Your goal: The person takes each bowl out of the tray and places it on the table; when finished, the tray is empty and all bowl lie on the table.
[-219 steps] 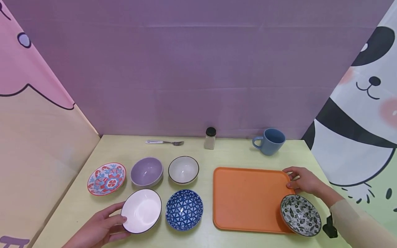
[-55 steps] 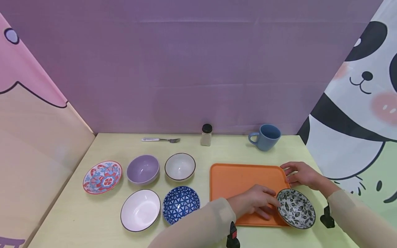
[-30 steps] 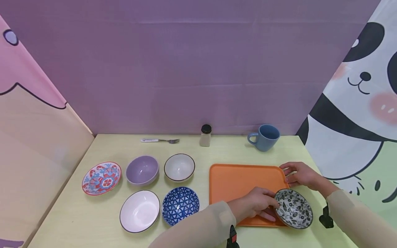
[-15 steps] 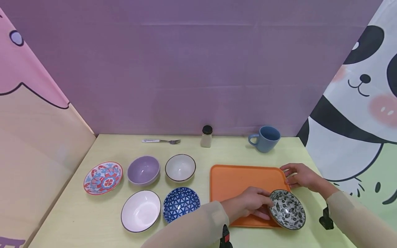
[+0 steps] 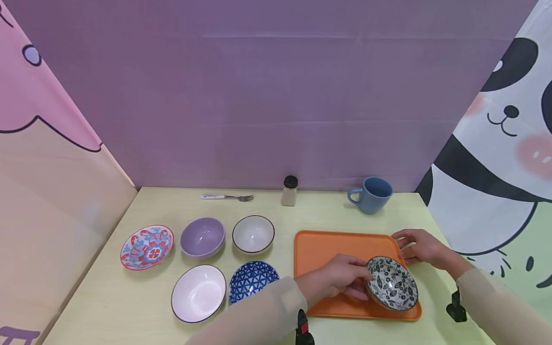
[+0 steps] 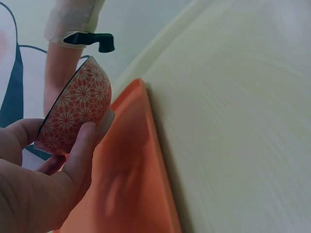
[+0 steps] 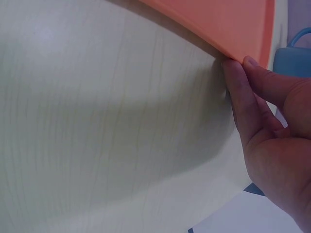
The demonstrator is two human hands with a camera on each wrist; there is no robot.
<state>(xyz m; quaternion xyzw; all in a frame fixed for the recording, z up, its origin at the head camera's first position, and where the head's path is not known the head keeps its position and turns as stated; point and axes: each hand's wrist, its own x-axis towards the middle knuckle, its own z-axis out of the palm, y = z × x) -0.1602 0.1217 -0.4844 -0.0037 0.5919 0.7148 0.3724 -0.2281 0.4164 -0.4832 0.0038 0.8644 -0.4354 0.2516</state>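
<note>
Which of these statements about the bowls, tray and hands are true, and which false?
1. The left hand grips the black-and-white patterned bowl. True.
2. That bowl is over the orange tray. True.
3. The right hand holds the blue mug. False: its fingers pinch the tray's far right corner.
4. The fork lies on the tray. False: it lies on the table near the back wall.
5. The blue patterned bowl is beside the white bowl. True.

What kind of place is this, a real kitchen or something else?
Probably a staged tabletop set, not a real kitchen: a pale table boxed in by a purple backdrop and a cartoon panda curtain, with bowls laid in neat rows beside an orange tray.
</note>
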